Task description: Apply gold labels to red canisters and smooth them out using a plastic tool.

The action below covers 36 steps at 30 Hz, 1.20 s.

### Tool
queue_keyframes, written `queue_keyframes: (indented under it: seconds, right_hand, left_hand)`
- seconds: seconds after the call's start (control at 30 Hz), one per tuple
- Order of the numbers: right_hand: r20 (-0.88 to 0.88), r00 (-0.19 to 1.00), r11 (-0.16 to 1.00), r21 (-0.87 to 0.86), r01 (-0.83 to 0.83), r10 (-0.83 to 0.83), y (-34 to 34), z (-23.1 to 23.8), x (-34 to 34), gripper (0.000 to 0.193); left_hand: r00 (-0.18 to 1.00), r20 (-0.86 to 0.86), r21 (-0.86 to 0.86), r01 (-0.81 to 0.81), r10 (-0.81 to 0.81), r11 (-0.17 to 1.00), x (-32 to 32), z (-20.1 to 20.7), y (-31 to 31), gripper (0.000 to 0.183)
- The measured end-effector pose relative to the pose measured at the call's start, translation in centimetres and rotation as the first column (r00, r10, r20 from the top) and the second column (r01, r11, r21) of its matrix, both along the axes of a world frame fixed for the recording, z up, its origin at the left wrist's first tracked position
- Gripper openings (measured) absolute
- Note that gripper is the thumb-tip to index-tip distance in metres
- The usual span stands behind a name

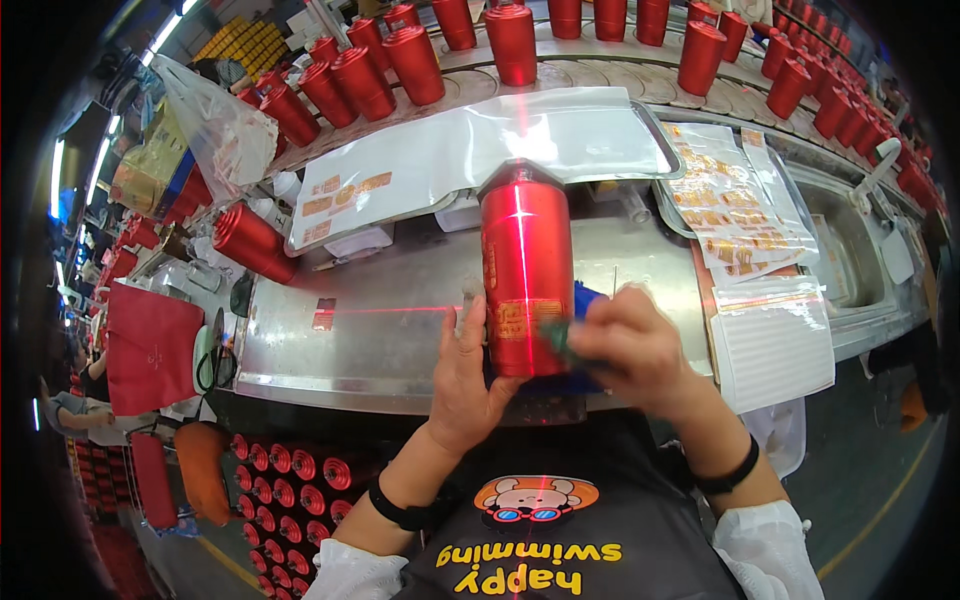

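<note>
A red metallic bottle (525,250) lies in front of me, its base toward me, with a cross of red laser light on it. Gold decals (522,318) show on its side. My left hand (465,378) steadies the bottle, fingers along its left side and thumb by the base. In my right hand (640,350) is a small dark green piece (562,342), smeared by motion, at the bottle's right side beside the gold decal. Something blue (585,300) shows partly behind the bottle.
A steel worktable (380,330) lies below. Beyond it, a curved conveyor (590,65) carries several red bottles. Gold decal sheets (730,200) and a white sheet (770,340) lie right, near a sink (850,245). Scissors (215,365) lie left. Another red bottle (250,243) leans at the far left.
</note>
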State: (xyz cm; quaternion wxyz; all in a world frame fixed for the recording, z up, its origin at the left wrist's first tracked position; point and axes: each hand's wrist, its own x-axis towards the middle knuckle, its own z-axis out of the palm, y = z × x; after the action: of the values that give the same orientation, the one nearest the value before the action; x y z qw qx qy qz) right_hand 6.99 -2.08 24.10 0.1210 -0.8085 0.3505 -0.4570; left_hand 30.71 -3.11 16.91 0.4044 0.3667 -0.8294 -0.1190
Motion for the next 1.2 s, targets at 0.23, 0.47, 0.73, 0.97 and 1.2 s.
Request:
queue_keyframes:
  seconds: [0.23, 0.47, 0.73, 0.97, 1.2]
  right_hand:
    - [0.246, 0.943, 0.915, 0.387, 0.114, -0.222, 0.6, -2.0, -0.4, 0.015]
    - [0.443, 0.842, 0.841, 0.541, 0.022, -0.307, 2.2, -5.1, -1.0, 0.014]
    - [0.471, 0.81, 0.853, 0.518, 0.067, -0.35, 2.2, -5.6, -1.0, 0.016]
    - [0.124, 0.953, 0.961, 0.028, 0.275, -0.276, 2.1, -4.1, -0.6, 0.027]
    - [0.123, 0.991, 0.937, 0.349, 0.013, -0.06, -2.0, 1.8, 0.8, 0.025]
  left_hand:
    - [0.996, 0.086, -0.123, -0.01, 0.021, 0.992, -0.1, 0.3, 0.0, 0.075]
    - [0.947, 0.318, -0.315, 0.061, 0.045, 0.947, 0.4, 1.5, 0.5, 0.057]
    - [0.817, 0.576, -0.428, 0.304, -0.003, 0.851, -1.2, 3.9, -1.0, 0.047]
    - [0.954, 0.296, -0.368, 0.163, -0.051, 0.915, -1.1, 2.6, -1.3, 0.057]
    - [0.998, 0.032, -0.177, -0.053, 0.06, 0.983, 0.6, 0.7, 0.0, 0.076]
